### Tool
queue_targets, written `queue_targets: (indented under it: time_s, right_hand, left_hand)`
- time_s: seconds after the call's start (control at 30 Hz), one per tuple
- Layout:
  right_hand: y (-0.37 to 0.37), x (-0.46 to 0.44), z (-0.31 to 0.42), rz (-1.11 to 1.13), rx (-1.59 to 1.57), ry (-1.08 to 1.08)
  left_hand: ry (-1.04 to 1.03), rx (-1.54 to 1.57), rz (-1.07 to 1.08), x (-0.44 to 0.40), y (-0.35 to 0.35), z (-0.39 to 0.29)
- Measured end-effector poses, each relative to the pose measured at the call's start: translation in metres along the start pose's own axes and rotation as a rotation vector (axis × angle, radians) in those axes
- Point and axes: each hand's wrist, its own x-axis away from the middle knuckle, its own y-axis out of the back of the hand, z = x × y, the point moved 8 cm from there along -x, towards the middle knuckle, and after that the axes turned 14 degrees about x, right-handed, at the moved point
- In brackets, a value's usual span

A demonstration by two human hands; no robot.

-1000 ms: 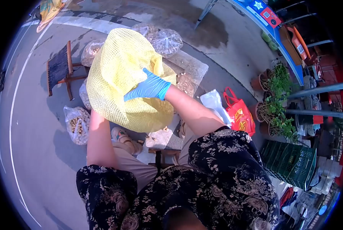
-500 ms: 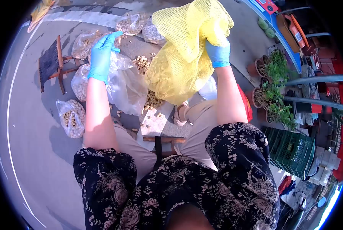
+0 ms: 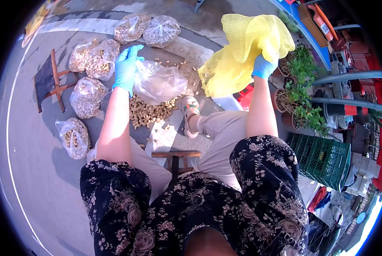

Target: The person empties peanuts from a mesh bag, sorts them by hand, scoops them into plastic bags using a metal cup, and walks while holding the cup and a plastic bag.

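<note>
My left hand (image 3: 127, 69), in a blue glove, holds a clear plastic bag (image 3: 160, 84) over a pile of peanuts in their shells (image 3: 146, 112) on the ground. Its fingers curl toward the right at the bag's edge. Bunched yellow mesh netting, a mesh sack (image 3: 230, 64), hangs from my right hand (image 3: 265, 67), also gloved in blue. That hand is closed on the gathered cloth, which hides part of the fingers. The sack's lower end dangles to the right of the peanut pile, away from the plastic bag.
Several filled plastic bags of peanuts (image 3: 88, 97) stand left of and beyond the pile. A small folding stool (image 3: 54, 81) is at the left. Potted plants (image 3: 299, 91) and a green crate (image 3: 321, 160) line the right. My sandalled foot (image 3: 191, 115) is beside the peanuts.
My right hand has carried the yellow mesh sack to the right, away from the pile. More of the peanuts shows. The plastic bag now lies bunched over the pile's far side.
</note>
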Motion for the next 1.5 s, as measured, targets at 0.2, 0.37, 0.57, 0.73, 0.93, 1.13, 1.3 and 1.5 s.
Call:
queue_targets:
  time_s: [0.2, 0.37, 0.57, 0.73, 0.93, 1.13, 1.3, 1.5]
  right_hand:
    - [0.045, -0.020, -0.018, -0.257, 0.086, -0.014]
    - [0.061, -0.033, -0.018, -0.164, 0.222, 0.077]
    - [0.060, -0.021, -0.026, -0.166, 0.120, 0.105]
    - [0.062, -0.020, -0.013, -0.040, 0.037, 0.175]
    - [0.067, -0.026, -0.019, 0.067, -0.157, 0.020]
    - [0.051, -0.031, 0.036, -0.150, 0.203, 0.399]
    - [0.011, -0.047, 0.029, 0.117, 0.559, 0.626]
    - [0.031, -0.040, 0.086, 0.371, 0.161, 0.838]
  left_hand:
    - [0.007, 0.025, 0.011, -0.003, 0.005, 0.010]
    - [0.031, 0.083, -0.010, -0.001, 0.001, 0.009]
    - [0.140, 0.266, 0.101, 0.005, -0.087, 0.036]
    - [0.250, 0.275, 0.523, 0.037, -0.254, 0.063]
    - [0.157, 0.007, 0.788, 0.055, -0.322, 0.081]
    - [0.178, -0.015, 0.611, 0.025, -0.245, 0.040]
    - [0.097, 0.011, 0.471, 0.017, -0.224, 0.021]
    - [-0.374, -0.667, 0.731, 0.006, -0.296, 0.069]
